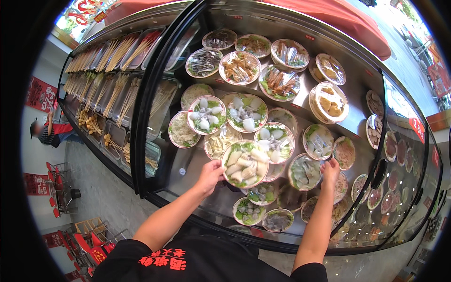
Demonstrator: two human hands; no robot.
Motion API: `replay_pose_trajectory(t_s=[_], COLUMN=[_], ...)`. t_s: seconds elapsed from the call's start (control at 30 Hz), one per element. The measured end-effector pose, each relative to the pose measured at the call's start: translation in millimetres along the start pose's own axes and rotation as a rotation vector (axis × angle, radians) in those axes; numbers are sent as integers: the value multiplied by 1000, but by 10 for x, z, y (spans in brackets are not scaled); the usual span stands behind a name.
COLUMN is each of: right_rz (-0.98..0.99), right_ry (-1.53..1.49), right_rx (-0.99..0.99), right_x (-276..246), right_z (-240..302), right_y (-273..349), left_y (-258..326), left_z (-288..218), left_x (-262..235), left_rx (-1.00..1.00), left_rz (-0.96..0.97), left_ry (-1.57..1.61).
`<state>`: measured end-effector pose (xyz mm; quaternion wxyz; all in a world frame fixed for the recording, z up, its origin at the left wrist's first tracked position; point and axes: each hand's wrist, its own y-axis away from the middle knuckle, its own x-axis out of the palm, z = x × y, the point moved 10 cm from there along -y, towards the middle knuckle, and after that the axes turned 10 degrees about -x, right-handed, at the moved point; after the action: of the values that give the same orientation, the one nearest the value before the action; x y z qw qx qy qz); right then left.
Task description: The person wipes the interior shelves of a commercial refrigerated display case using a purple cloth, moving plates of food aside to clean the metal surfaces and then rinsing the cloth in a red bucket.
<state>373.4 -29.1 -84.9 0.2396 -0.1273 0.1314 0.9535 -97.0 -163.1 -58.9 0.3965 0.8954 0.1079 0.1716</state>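
Observation:
My left hand [210,178] grips the left rim of a round plate of pale, chunky pieces [245,164] on green leaves. That plate is tilted toward me and hangs over the near part of the display cabinet. To its right, my right hand [330,171] is closed at the right rim of a plate of translucent grayish slices [305,172]. Part of its fingers is hidden behind the rim. Plates of small whitish squid [246,113] stand stacked just beyond my left hand, and a plate of plastic-covered pale food [318,142] lies beyond my right.
Stepped steel shelves hold several covered plates [239,67] farther back. Skewer trays [115,96] fill the left section past a black door frame [149,94]. A glass door [399,188] covers the right side. Red chairs [87,244] and another person [51,131] are at the left.

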Motion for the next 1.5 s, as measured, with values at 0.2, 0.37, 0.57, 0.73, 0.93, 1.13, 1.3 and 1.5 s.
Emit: replay_pose_trajectory(t_s=[0.2,0.37,0.57,0.73,0.93,1.13,1.3,1.5], right_rz=[85,451,650,258,301,283,338,305], right_ry=[-25,131,374,526,157,-5,18,-152], right_rx=[-109,-242,-462,-146,554,639,618,611], right_x=[55,824,1262,708,588,723,366,-261], right_z=[30,289,127,-411,-1712,-1685,-1421,-759], right_y=[687,1906,2650,2290,2433,2549,2712,2932], left_y=[-476,-939,-737,-323,-482,-402,-295,129], left_z=[-590,-798,-806,643,2471,2291,1835,956], left_x=[476,528,306,-278,-168,-54,-322,-1138], left_rx=[95,184,249,-32,-136,-4,55,-294], left_rz=[38,-25,-113,41,165,164,190,228], left_ry=[101,98,-43,-361,-1119,-1115,-1266,-728])
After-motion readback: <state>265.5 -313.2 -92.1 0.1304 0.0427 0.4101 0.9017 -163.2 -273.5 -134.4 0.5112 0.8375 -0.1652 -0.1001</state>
